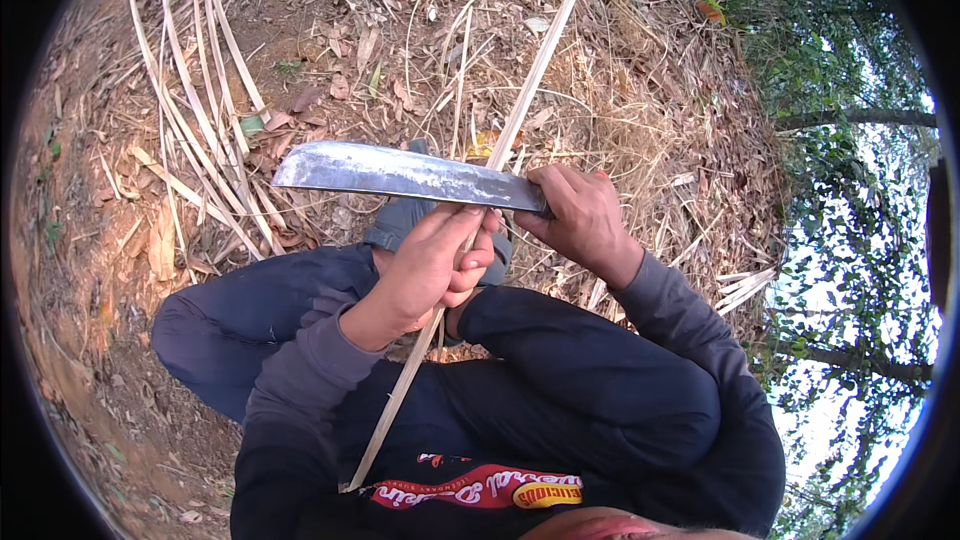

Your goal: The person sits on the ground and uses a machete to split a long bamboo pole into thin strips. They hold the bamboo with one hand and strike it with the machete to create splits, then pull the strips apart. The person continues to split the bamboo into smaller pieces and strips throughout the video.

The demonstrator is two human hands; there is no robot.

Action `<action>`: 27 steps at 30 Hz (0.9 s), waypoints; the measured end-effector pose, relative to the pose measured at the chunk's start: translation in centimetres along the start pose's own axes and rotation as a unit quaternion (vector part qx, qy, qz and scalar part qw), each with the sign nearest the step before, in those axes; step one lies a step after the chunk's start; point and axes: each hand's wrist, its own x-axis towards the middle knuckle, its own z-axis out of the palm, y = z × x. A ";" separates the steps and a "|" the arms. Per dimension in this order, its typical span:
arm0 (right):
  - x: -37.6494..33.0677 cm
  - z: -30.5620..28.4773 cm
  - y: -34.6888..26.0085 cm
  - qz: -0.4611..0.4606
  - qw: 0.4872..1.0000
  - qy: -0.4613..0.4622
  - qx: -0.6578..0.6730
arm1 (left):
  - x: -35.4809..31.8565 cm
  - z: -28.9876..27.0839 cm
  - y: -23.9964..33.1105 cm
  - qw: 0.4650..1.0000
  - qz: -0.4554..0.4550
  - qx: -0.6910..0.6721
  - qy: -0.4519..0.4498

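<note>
Fingers of the left hand are curled tight around a long thin bamboo strip, gripping it just below the point where a knife crosses it. Those of the right hand are clenched around the knife's handle, which is hidden inside the fist. The knife has a broad, dull grey blade that reaches out to the person's left, lying nearly level, with its edge resting against the strip right above the left hand's knuckles.

From that crossing the strip runs up and to the right, out toward the top edge of the view, and down to the left, passing between the person's knees and ending near the chest. Both forearms come up from below in dark grey sleeves. The person is crouched or seated, with dark blue trousers drawn up at the knees and a grey shoe showing just behind the left hand.

Farther out, a bundle of pale split strips lies on the ground to the left, well apart from the hands. Dry leaves and straw-like litter cover the brown earth all round, and green trees stand at the right rim
</note>
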 end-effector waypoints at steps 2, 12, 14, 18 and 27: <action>0.1 -0.4 -0.1 -0.001 1.000 0.000 0.003 | -0.5 0.2 -0.5 0.999 0.027 0.029 0.006; -1.3 0.4 -1.8 -0.036 0.996 0.074 -0.017 | -1.3 1.5 -3.1 0.983 0.104 0.141 0.050; -2.1 1.1 -2.0 -0.013 0.996 0.093 -0.002 | -1.0 1.2 -3.7 0.973 0.121 0.185 0.066; -3.6 2.7 -1.3 0.037 0.990 0.135 -0.010 | -0.6 1.6 -4.5 0.959 0.135 0.234 0.080; -7.5 4.9 2.8 0.055 0.981 0.171 -0.073 | 0.3 1.8 -6.2 0.956 0.097 0.260 0.091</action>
